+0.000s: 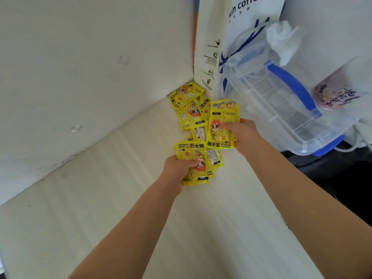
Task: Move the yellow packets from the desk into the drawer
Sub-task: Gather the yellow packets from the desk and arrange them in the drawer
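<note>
2 bare forearms reach in from the bottom edge over the pale desk (124, 208), toward its back corner.

Left hand (177, 168): fingers curled round a small stack of yellow packets (193, 158), thumb on top of the front one. Stack looks like at least 2 packets, exact count unclear. Front packet reads "HAND WARMER", printed upside down from this view, with a red-haired cartoon figure. Can't tell whether the stack is lifted or lying on the desk.

Right hand (241, 133): a bit farther in and to the right, pinching a second bunch of yellow packets (221, 125) by their right edge, thumb across the front. Same print, this one right way up. Another packet shows behind the top edge.

Between and beyond the hands: loose packets (191, 109) lie overlapping on the desk, running into the corner where the 2 white walls (80, 67) meet. Farthest one (186, 94) leans against the wall.

Right of the pile: clear plastic storage box (281, 101) with a blue handle, tilted. A drink cup (338, 91) with purple contents sits beside it at the right edge. A white paper bag (237, 37) with "coffee" lettering stands behind, against the wall.

Drawer not in view.
</note>
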Motion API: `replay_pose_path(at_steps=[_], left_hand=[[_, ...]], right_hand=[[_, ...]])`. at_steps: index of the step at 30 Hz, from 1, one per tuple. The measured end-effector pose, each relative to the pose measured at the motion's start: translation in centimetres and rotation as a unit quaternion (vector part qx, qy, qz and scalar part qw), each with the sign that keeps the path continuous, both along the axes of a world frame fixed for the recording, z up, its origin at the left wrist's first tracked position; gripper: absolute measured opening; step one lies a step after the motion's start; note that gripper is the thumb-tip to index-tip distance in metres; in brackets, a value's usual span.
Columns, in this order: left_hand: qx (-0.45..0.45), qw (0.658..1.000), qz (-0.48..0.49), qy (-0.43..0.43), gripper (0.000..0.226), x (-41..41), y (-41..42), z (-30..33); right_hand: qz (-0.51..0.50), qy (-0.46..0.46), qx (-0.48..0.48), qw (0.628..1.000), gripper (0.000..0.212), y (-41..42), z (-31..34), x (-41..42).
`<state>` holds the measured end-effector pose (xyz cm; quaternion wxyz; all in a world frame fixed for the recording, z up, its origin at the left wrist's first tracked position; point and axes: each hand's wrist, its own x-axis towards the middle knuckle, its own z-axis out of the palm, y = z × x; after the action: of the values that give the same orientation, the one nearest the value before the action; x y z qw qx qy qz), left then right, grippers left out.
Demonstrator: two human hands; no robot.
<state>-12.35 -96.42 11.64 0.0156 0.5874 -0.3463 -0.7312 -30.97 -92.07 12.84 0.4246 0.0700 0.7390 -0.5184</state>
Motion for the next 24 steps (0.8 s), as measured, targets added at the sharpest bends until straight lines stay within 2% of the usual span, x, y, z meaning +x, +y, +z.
replay_pose_path(at_steps=[3, 9, 14, 18, 24], left_hand=[[-0.016, 1.000, -0.003, -0.011, 0.032, 0.5, -0.1, 0.0], [0.008, 1.000, 0.018, -0.008, 0.035, 3.4, 0.0, 0.2], [0.012, 0.999, 0.036, -0.011, 0.036, 5.8, 0.3, 0.2], [0.020, 0.999, 0.042, -0.003, 0.036, 6.7, 0.3, 0.3], [0.014, 0.999, 0.040, 0.010, 0.037, 6.7, 0.1, 0.3]], right_hand=[[-0.008, 0.007, 0.008, 1.000, 0.016, 0.0, -0.2, 0.2], [-0.031, 0.033, 0.016, 0.999, 0.012, -0.2, -0.5, 0.8], [-0.053, 0.025, -0.022, 0.998, 0.020, -0.8, -0.3, 1.2], [-0.029, -0.005, -0.051, 0.998, 0.015, -0.9, -0.5, 1.1], [0.017, 0.040, -0.017, 0.999, 0.017, -1.1, -0.8, 0.9]])
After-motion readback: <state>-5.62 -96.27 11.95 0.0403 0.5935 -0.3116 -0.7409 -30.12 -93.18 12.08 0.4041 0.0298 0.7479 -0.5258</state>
